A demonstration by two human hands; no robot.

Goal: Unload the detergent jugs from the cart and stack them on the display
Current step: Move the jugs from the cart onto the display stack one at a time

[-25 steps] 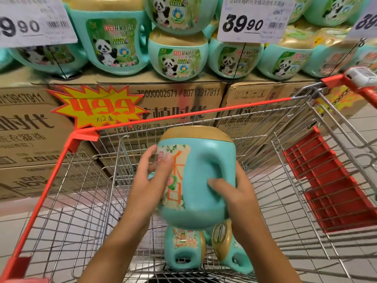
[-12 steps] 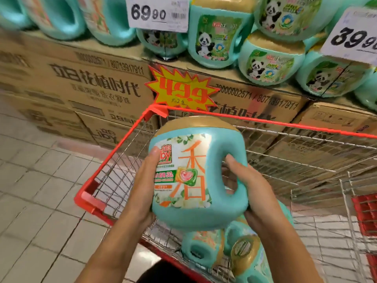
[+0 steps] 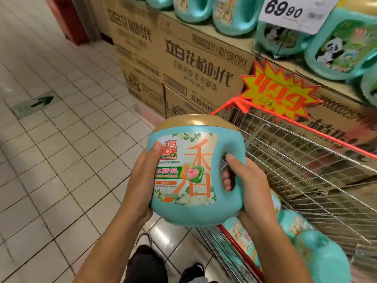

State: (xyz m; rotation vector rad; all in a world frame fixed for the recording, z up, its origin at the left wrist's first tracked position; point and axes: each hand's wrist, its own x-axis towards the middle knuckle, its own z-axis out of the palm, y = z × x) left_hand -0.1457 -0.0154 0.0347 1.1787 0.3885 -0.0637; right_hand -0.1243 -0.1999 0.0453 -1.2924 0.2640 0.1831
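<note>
Fingers (image 3: 226,181) of the right hand (image 3: 253,180) pass through the handle opening of the detergent jug (image 3: 193,213) and curl round the handle. The thumb lies over the handle's upper end. The left hand (image 3: 140,180) sets its palm against the opposite side of the jug, with the thumb (image 3: 156,149) pressed on the front label. Its remaining fingers are behind the jug and cannot be seen. Both hands hold the one jug.

Jug position: upright, gold cap (image 3: 195,121) uppermost, label facing the person. It is raised clear of the shopping cart (image 3: 306,166) and held at the cart's left end, above the tiled floor (image 3: 61,150).

Cart: a wire basket with a red rim (image 3: 318,132), standing close to the stacked cardboard cartons (image 3: 200,64). Further teal jugs (image 3: 324,258) lie in the basket at lower right, blurred.

Display: the cartons form the base, and shelf jugs (image 3: 234,15) rest on their top surface. One carries a panda label (image 3: 334,48). A white price card (image 3: 289,11) reading 69.90 hangs in front of them. A yellow starburst tag (image 3: 279,92) with red figures sits on a carton front, just above the cart's rim.

Floor: a green arrow marker (image 3: 34,104) lies at left. The person's dark shoes (image 3: 191,270) show below the jug.
</note>
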